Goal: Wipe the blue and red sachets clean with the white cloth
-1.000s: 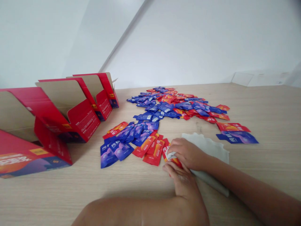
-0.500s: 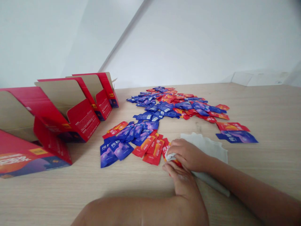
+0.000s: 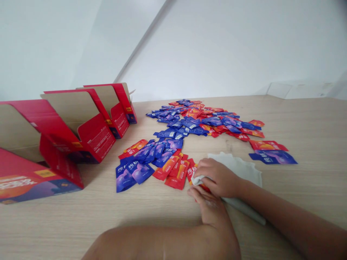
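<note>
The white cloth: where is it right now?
In the head view, the white cloth lies right of centre on the table, partly beneath the right hand, its bunched end held there beside the red packets.

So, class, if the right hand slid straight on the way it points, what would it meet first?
Past the red packet beside its cloth, the right hand would likely meet the neighbouring red packets, though depth is hard to judge.

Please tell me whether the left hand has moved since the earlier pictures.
No: against the red sachets lying nearby, the left hand shows no visible shift.
</note>
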`<state>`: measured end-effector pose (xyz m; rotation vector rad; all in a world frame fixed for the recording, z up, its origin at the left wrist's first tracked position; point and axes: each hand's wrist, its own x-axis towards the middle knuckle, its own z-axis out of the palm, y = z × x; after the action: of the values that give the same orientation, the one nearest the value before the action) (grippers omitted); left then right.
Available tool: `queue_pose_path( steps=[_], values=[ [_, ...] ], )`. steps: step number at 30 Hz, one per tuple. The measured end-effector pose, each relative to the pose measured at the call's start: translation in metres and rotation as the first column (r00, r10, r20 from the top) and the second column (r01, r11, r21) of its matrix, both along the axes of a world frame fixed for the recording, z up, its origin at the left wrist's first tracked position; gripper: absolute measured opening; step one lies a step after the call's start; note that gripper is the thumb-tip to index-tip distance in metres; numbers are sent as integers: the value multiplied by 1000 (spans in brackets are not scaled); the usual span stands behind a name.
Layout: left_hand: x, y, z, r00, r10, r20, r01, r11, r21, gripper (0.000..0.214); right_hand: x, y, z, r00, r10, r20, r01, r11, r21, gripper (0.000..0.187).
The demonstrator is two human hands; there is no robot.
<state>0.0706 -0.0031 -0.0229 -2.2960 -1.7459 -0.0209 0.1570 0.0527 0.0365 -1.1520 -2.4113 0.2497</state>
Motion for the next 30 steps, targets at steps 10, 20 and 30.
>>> queue_pose_path(
  steps=[10, 20, 30],
  values=[
    [0, 0, -2, 1000, -4, -20, 5, 1000, 21, 44, 15, 20, -15, 988, -151, 35, 152, 988, -4, 25],
    [1, -1, 2, 998, 32, -59, -31, 999, 24, 44, -4, 1, -2, 998, -22, 58, 23, 1000, -16, 20],
    [0, 0, 2, 953, -14, -303, 15, 1000, 3, 47, 13, 13, -10, 987, -153, 39, 153, 988, 10, 24]
  ],
)
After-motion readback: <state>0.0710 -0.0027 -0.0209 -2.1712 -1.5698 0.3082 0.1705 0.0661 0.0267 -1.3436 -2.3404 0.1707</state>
